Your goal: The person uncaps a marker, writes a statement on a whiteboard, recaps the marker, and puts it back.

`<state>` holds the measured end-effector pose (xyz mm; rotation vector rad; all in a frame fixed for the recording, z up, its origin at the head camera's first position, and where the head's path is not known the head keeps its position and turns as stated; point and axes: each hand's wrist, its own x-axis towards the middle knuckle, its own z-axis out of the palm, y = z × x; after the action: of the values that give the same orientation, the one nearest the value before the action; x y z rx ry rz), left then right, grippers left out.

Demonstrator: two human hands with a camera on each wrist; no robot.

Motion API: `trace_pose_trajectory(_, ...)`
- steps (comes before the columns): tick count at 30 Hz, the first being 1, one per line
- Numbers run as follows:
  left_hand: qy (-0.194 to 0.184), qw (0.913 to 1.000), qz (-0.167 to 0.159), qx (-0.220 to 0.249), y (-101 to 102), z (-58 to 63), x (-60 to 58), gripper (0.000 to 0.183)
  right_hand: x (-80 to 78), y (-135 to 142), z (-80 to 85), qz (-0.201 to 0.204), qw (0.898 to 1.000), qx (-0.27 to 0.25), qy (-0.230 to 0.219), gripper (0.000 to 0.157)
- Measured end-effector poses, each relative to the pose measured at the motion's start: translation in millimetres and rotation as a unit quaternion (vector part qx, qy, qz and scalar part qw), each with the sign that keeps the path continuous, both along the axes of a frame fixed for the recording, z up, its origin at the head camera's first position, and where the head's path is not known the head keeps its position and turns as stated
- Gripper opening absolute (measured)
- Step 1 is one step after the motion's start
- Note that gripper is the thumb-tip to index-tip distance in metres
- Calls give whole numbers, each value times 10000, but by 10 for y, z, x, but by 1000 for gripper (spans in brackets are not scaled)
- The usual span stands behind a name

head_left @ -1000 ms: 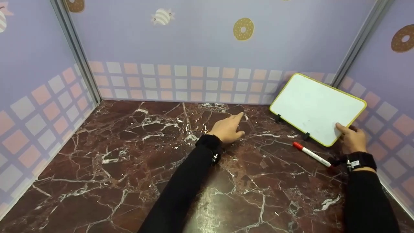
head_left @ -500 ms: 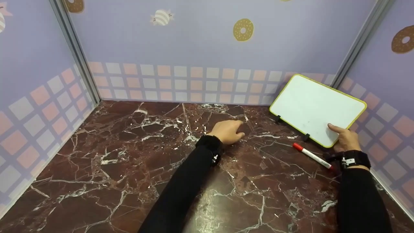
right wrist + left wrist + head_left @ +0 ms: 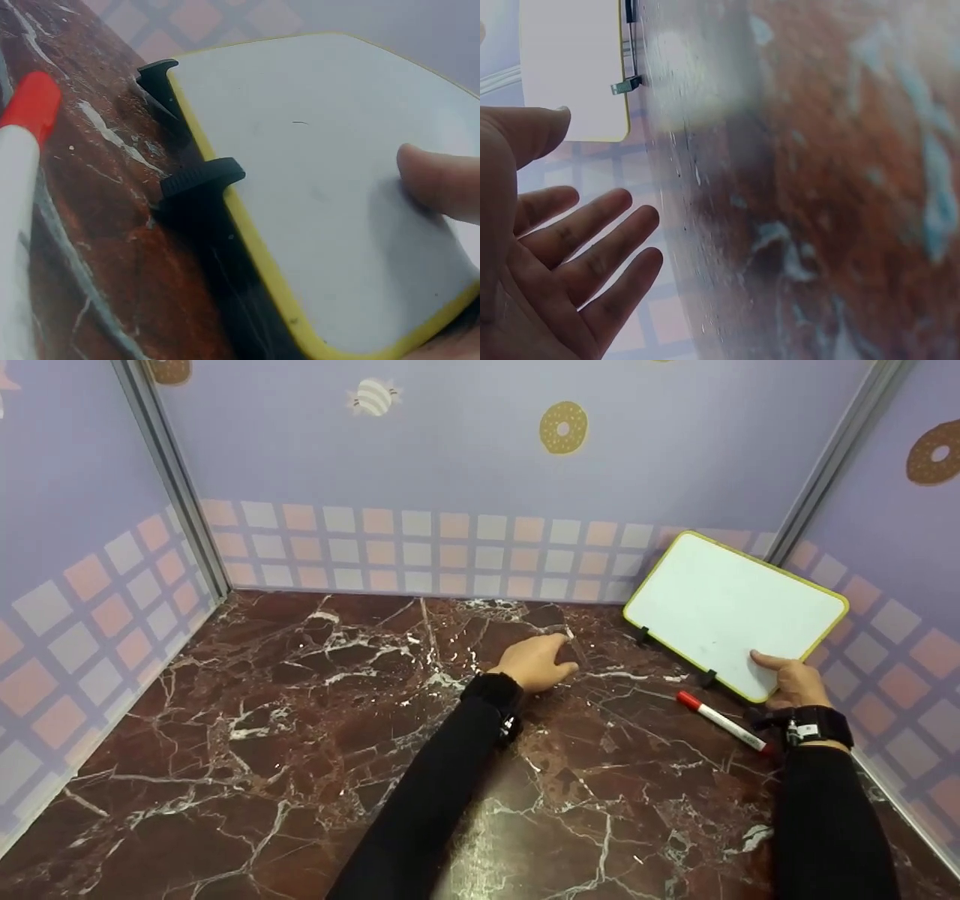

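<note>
A small whiteboard with a yellow rim leans at the right back of the table, carried on a stand with black clips. My right hand grips its lower right corner, thumb across the white face and the other fingers mostly hidden behind. Left of that hand lies a white marker with a red cap, near in the right wrist view too. My left hand hovers low over or rests on the tabletop, left of the board; contact is unclear. In the left wrist view its fingers are spread and relaxed, holding nothing.
The table has a dark red marbled top with white veins. Purple walls with checks and doughnut prints close it in at the back and both sides. Metal corner posts stand at the back left and right.
My right hand has shifted left, its thumb sliding further over the whiteboard's face. My left hand's fingers bent down, then moved slightly right. Board and marker stay nearly in place.
</note>
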<state>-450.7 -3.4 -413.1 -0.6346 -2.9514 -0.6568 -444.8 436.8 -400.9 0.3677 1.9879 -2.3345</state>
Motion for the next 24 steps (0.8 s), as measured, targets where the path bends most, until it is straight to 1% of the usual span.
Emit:
trace_pose_trajectory(2,-35,10000,-22,59,12,15,-15,64,12,-1,16,134,9997,-176,70,27)
trace_pose_trajectory(6,-46,9999,-51,103,12,20,-29,66,-9,8,1,264,9955,-906,100,24)
trace_pose_trajectory(8,-42,9999,-56,110,2,15,-28,66,-30,13,-19,320,9895,-1410,81,20)
trace_pose_trajectory(9,-48,9999,-53,123,-8,12,-25,66,-41,14,-29,334,9870,-1571,79,19)
trace_pose_trajectory(11,-74,9998,-52,166,-21,3,-24,66,-50,19,-45,400,9770,-2094,-41,13)
trace_pose_trajectory(13,-116,9997,-9,204,-37,-14,-35,68,-57,19,-55,463,9720,-2298,-160,11)
trace_pose_trajectory(16,-203,9993,53,295,-68,-34,-50,70,-64,0,-57,479,9700,-2368,-283,8)
trace_pose_trajectory(18,-256,9991,99,328,-84,-48,-67,72,-78,-18,-52,445,9761,-2116,-230,8)
trace_pose_trajectory(19,-270,9990,115,330,-92,-50,-71,73,-88,-26,-53,444,9757,-2132,-243,7)
trace_pose_trajectory(22,-275,9989,169,351,-110,-53,-83,74,-137,-42,-74,488,9790,-1967,-206,6)
trace_pose_trajectory(24,-250,9987,192,400,-120,-45,-80,74,-181,-48,-104,534,9790,-1957,-222,6)
